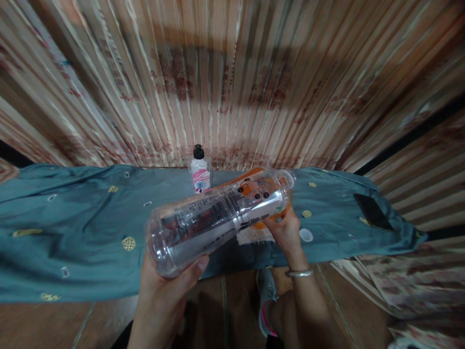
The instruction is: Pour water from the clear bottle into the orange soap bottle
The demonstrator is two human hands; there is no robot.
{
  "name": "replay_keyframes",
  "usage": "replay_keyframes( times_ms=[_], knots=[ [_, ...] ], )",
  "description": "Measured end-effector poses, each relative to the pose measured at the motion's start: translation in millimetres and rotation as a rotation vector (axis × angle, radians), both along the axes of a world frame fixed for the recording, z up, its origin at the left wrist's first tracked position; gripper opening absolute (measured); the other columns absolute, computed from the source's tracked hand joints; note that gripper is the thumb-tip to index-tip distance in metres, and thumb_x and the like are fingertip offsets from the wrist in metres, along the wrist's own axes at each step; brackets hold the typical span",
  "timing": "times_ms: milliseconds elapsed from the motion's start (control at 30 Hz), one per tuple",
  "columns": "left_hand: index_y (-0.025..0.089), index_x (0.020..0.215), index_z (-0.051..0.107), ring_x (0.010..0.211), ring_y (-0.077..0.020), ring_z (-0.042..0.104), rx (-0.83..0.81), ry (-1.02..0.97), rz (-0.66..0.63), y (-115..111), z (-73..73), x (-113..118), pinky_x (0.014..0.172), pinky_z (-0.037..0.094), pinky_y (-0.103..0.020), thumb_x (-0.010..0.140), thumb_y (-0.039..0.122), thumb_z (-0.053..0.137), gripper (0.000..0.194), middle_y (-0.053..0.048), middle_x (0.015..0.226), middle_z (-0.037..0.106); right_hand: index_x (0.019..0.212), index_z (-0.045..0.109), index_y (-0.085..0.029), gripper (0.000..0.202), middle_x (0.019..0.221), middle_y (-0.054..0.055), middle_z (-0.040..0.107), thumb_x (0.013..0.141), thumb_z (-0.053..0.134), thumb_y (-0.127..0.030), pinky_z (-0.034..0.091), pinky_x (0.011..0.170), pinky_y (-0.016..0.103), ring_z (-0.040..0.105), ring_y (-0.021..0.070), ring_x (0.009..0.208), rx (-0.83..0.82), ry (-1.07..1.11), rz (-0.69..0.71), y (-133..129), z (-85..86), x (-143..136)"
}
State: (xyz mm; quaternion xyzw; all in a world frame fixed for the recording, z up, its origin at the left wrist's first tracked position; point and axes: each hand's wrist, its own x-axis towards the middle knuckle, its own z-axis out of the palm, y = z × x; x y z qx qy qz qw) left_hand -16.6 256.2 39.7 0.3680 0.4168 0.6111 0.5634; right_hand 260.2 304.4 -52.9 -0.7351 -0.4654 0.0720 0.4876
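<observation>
A large clear plastic bottle (203, 223) with printed markings lies slantwise across the view, its uncapped neck up to the right. My left hand (170, 281) is closed around its base end, thumb along the near side. Under the shoulder near the neck, my right hand (285, 228) grips the bottle from below; its fingers are partly hidden. An orange object (256, 170) shows behind the bottle, mostly covered by it, so its kind is unclear. A round white cap (306, 235) lies beside my right wrist. Below the bottle, a pale frayed cloth (254, 236) sticks out.
A small bottle with a black top and pink label (201, 174) stands at the back of the table, which has a teal patterned cover (90, 228). A dark phone (373, 212) lies at the right end. Striped curtains (225, 87) hang close behind.
</observation>
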Motion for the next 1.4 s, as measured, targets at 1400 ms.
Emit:
replay_keyframes(
  times_ms=[1400],
  knots=[
    [0.030,0.147,0.067,0.129,-0.0363,0.077,0.014,-0.027,0.002,-0.8,2.6,2.7,0.113,0.063,-0.054,0.070,0.029,0.106,0.086,-0.009,0.137,0.080,0.112,0.072,-0.024,0.060,0.100,0.011,0.087,0.068,0.086,-0.062,0.066,0.078,0.043,0.083,0.0347,0.089,0.013,0.007,0.017,0.4,-1.3,0.7]
  ],
)
